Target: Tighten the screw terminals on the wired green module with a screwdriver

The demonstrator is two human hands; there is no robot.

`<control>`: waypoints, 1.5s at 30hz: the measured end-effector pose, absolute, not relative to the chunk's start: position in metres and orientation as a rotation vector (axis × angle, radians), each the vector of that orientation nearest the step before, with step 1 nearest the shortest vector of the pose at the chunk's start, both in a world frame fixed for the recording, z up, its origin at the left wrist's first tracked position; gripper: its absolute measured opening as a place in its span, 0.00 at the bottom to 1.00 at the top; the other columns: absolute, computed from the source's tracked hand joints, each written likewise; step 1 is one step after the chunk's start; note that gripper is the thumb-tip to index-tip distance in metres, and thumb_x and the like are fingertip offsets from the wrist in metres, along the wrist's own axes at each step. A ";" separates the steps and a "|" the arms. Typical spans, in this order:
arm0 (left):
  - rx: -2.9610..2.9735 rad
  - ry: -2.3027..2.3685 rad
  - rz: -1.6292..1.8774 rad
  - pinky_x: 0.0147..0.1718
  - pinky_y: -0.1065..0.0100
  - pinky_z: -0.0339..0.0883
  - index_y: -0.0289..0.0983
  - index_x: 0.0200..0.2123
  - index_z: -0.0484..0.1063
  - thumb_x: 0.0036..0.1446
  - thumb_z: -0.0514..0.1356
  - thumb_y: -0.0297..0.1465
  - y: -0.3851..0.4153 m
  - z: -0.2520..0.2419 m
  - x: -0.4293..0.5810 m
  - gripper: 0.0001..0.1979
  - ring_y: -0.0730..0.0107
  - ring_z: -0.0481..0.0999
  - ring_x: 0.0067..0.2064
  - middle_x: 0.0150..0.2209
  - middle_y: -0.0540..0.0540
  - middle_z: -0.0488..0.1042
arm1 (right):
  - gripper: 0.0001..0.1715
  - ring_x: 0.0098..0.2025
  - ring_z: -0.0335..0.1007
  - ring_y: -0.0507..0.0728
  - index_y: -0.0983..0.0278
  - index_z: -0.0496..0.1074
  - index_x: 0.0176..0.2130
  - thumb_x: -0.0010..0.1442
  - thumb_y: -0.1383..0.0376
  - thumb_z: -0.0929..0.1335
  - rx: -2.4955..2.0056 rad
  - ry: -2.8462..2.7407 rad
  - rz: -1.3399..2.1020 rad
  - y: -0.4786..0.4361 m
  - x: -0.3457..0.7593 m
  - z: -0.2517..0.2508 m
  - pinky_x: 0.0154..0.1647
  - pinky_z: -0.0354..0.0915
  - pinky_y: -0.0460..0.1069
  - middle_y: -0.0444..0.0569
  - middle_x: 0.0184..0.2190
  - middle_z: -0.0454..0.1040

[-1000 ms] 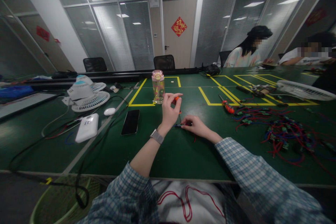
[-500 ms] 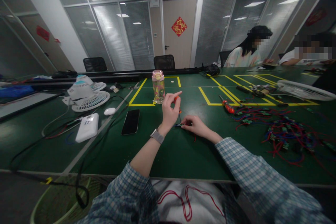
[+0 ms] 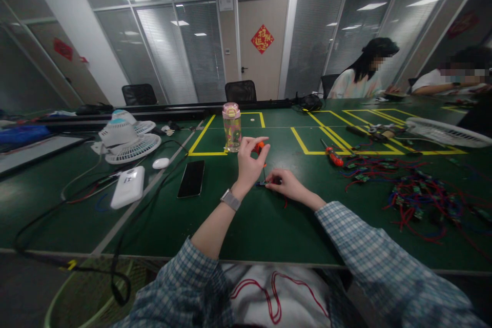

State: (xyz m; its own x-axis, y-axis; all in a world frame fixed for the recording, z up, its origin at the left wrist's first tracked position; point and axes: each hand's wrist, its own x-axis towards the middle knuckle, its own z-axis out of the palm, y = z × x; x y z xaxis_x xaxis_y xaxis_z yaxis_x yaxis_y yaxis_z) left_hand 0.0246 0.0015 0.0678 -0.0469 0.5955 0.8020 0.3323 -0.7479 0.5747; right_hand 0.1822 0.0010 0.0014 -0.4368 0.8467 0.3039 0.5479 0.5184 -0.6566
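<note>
My left hand (image 3: pixel 249 163), with a watch on its wrist, has its fingers and thumb around the orange-red handle of a screwdriver (image 3: pixel 261 145). The screwdriver stands roughly upright, its thin shaft pointing down to a small circuit board (image 3: pixel 261 183). My right hand (image 3: pixel 290 185) rests on the green table and pinches that board at its right end. A short red wire (image 3: pixel 285 204) shows below the right hand. Exactly where the screwdriver tip meets the board is too small to make out.
A phone (image 3: pixel 191 178) and a pink-lidded bottle (image 3: pixel 231 128) stand near my left hand. To the right lie another screwdriver (image 3: pixel 333 156) and a heap of wired boards (image 3: pixel 417 197). White fans (image 3: pixel 132 146) and a white power bank (image 3: pixel 128 187) are at left. Two people sit across, far right.
The fingers and thumb of my left hand have shifted a little on the screwdriver handle, the thumb moving right. My right hand and the circuit board stay in place.
</note>
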 end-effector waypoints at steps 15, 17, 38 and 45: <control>1.988 0.977 1.866 0.37 0.69 0.68 0.39 0.43 0.75 0.63 0.56 0.30 0.002 0.068 0.024 0.09 0.70 0.71 0.38 0.39 0.46 0.68 | 0.04 0.30 0.68 0.52 0.66 0.75 0.33 0.53 0.68 0.71 -1.128 -2.136 0.657 0.001 0.182 0.002 0.32 0.64 0.47 0.46 0.30 0.73; 1.996 0.970 1.864 0.41 0.68 0.68 0.40 0.45 0.75 0.64 0.54 0.30 0.002 0.068 0.023 0.11 0.69 0.72 0.42 0.40 0.46 0.70 | 0.03 0.29 0.68 0.52 0.66 0.75 0.33 0.53 0.68 0.71 -1.128 -2.139 0.658 0.001 0.182 0.002 0.32 0.64 0.47 0.46 0.30 0.73; 2.029 0.966 1.928 0.43 0.67 0.66 0.38 0.42 0.75 0.63 0.56 0.27 0.000 0.071 0.023 0.08 0.69 0.72 0.40 0.37 0.47 0.72 | 0.03 0.30 0.68 0.52 0.65 0.75 0.33 0.53 0.68 0.71 -1.117 -2.150 0.628 0.002 0.183 0.000 0.33 0.64 0.47 0.46 0.30 0.73; 2.031 1.018 1.923 0.43 0.66 0.66 0.39 0.42 0.75 0.63 0.56 0.28 0.000 0.072 0.023 0.08 0.68 0.72 0.41 0.38 0.46 0.72 | 0.04 0.30 0.68 0.52 0.66 0.75 0.33 0.53 0.69 0.72 -1.127 -2.139 0.642 0.002 0.183 0.000 0.33 0.65 0.47 0.47 0.31 0.73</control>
